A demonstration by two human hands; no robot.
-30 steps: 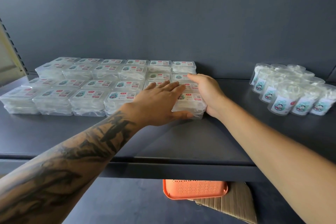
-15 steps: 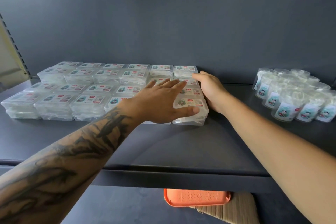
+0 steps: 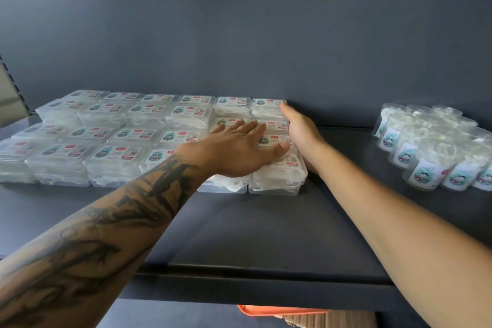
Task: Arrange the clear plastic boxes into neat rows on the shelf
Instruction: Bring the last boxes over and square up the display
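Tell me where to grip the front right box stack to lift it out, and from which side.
Grip the front right stack across its front and right side walls, coming from the front right. Only those two sides are open: more boxes sit against its left and back. The left hand lies flat on top and the right hand presses along the right edge, so both would likely need to shift first.
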